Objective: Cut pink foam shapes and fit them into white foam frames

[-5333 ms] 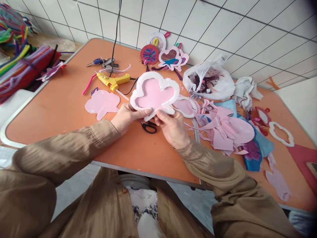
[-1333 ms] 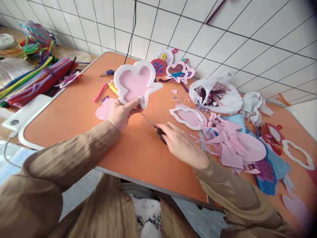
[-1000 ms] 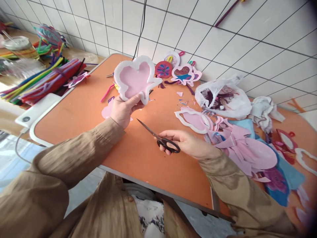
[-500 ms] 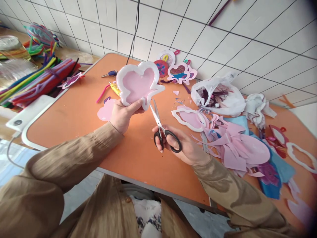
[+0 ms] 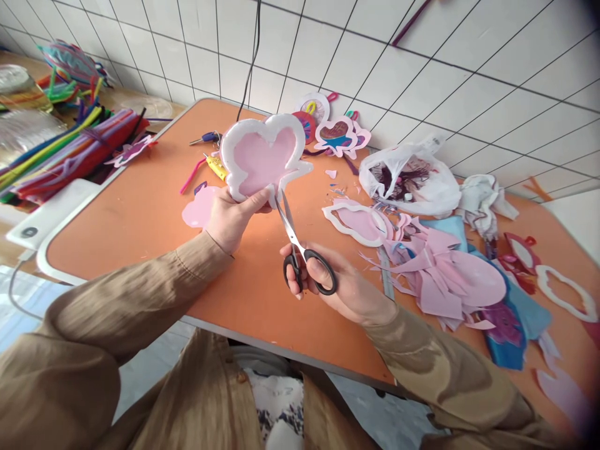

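Note:
My left hand [image 5: 233,215] grips the lower edge of a pink foam shape with a white border [image 5: 261,156], held upright above the orange table [image 5: 140,212]. My right hand [image 5: 337,284] has fingers through the black handles of scissors [image 5: 300,250]. The blades point up and touch the shape's lower right edge, close to my left thumb. A pink foam cut-out [image 5: 199,209] lies on the table behind my left hand.
A yellow glue gun [image 5: 214,165] lies behind the held shape. Finished ornaments [image 5: 335,132] sit by the tiled wall. A white plastic bag [image 5: 410,178], another bordered shape [image 5: 359,222] and pink scraps [image 5: 450,281] fill the right side. Pipe cleaners [image 5: 60,150] are piled at left.
My right hand picked the scissors up from the table, turned them upward and brought the blades to the shape's edge. My left hand kept the shape raised.

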The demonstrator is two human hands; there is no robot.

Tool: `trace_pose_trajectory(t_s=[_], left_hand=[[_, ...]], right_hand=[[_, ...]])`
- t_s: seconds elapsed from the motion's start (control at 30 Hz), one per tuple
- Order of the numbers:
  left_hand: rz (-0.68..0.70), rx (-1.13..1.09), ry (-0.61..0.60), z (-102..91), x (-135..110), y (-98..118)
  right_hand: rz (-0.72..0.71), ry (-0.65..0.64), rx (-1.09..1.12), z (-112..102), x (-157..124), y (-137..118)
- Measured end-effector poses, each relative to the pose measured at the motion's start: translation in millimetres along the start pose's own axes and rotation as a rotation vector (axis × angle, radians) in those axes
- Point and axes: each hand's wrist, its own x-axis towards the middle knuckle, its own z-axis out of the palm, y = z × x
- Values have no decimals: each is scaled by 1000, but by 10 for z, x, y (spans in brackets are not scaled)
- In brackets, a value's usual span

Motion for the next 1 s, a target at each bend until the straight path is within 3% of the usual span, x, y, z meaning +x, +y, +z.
trace_pose_trajectory(t_s=[0.4, 1.0], left_hand=[[40, 148, 29, 14, -47, 60], [6, -49, -37, 33, -23, -71]], right_hand=[[-37, 55, -43, 62, -24, 59], [-56, 129, -59, 137, 23, 159]])
